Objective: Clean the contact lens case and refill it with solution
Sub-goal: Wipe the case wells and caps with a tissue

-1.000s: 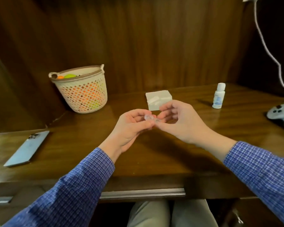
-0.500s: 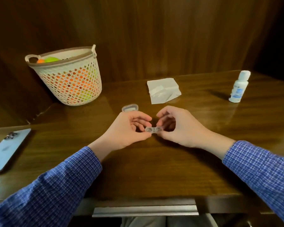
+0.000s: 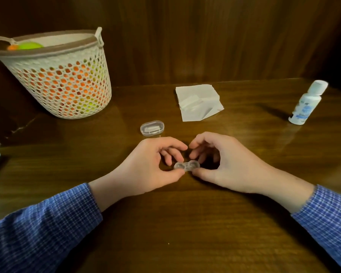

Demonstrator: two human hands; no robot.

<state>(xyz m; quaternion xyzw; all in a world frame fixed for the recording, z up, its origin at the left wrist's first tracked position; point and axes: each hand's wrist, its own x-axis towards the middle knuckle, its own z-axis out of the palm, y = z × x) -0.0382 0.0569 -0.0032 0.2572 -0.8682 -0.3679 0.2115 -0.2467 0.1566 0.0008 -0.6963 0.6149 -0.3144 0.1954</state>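
Two hands [image 3: 187, 164], lens case [image 3: 186, 166] pinched between them.

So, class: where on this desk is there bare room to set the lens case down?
Bare wood lies between the white folded tissue and white solution bottle, and along the wooden desk's near edge. It is crowded by the clear oval lid, where both hands pinch the clear two-well lens case.

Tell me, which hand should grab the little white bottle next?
Probably the right hand. The bottle stands on its side of the desk, far right, while the left hand can keep pinching the lens case.
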